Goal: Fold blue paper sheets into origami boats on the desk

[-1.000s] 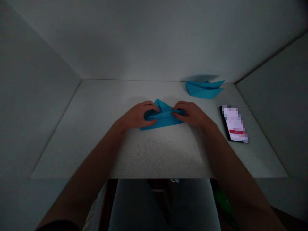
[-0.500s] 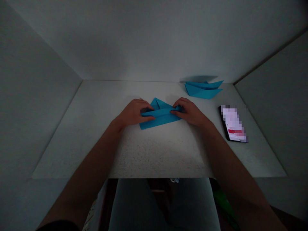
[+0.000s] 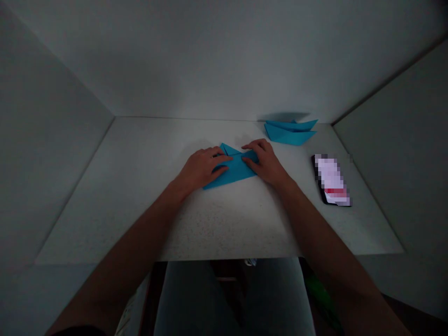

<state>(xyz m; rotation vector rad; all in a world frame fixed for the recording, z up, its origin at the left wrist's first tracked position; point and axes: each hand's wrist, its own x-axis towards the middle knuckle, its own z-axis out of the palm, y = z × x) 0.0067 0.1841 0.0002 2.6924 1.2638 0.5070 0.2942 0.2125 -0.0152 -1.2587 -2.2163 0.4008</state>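
I find the room dim, with weak, grey light. A soft shadow falls on the pale wall (image 3: 196, 60) behind the blue paper boat (image 3: 290, 136); fainter ones lie beyond the left hand (image 3: 199, 169) and right hand (image 3: 266, 162). The phone (image 3: 332, 179) glows brightest (its screen coarsely pixelated). Darkness obscures detail beneath the tabletop (image 3: 224, 228).

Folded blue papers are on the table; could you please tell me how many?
2: a folded blue paper, touched by the left hand and right hand, and a blue paper boat farther right, near the back wall. Any beneath the hands would be hidden.
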